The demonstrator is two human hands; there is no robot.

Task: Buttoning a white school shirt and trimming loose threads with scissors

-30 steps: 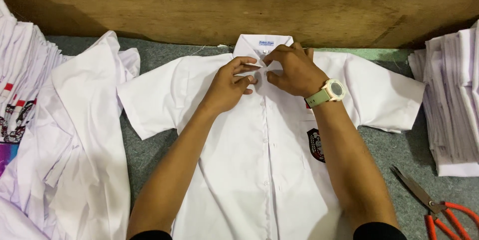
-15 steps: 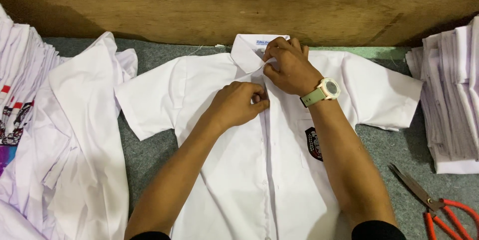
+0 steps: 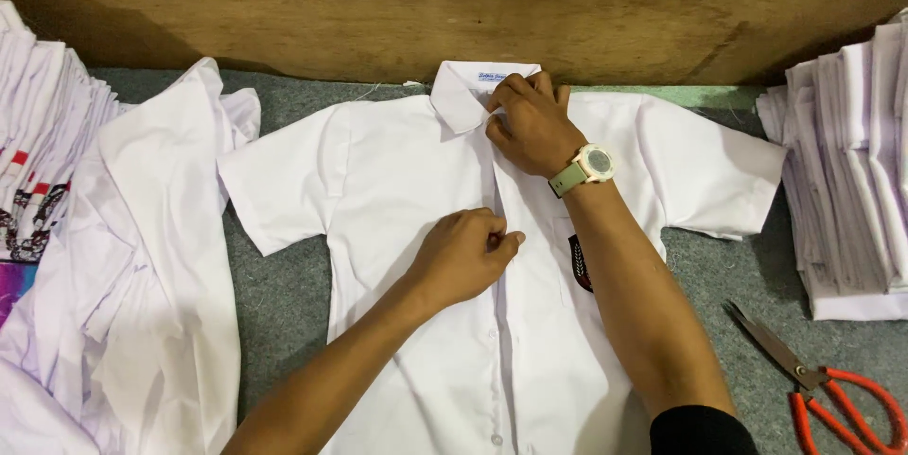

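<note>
Right now the left hand [image 3: 465, 252] sits curled on the front of a white short-sleeved shirt [image 3: 416, 190], its fingertips pinched together on the button placket about halfway down the chest, seemingly around a button or its hole, though the fingers hide which. Higher up, the right hand [image 3: 530, 124], with a pale green wristwatch [image 3: 588, 167] on its wrist, presses down at the neck with its fingers bent and close together, holding the placket flat just below the collar [image 3: 473, 86]. The shirt lies face up on the grey table [image 3: 274, 304], collar toward the wooden board [image 3: 378, 20] at the far edge, both sleeves spread out to the sides and a dark badge [image 3: 579, 264] on the chest pocket partly covered by the right forearm. Judging from how it lies, the top of the front looks closed and smoothed, the middle is the part in hand, and the lower front looks closed too, with at least one button showing near the hem; whether every button below is done up I cannot tell. To the person's left a loose heap of white shirts [image 3: 142, 256] spills over the table, with a stack of folded ones [image 3: 38, 105] behind it. To the right stands another stack of folded white garments [image 3: 851, 181], and near it lie orange-handled scissors [image 3: 823, 384].
</note>
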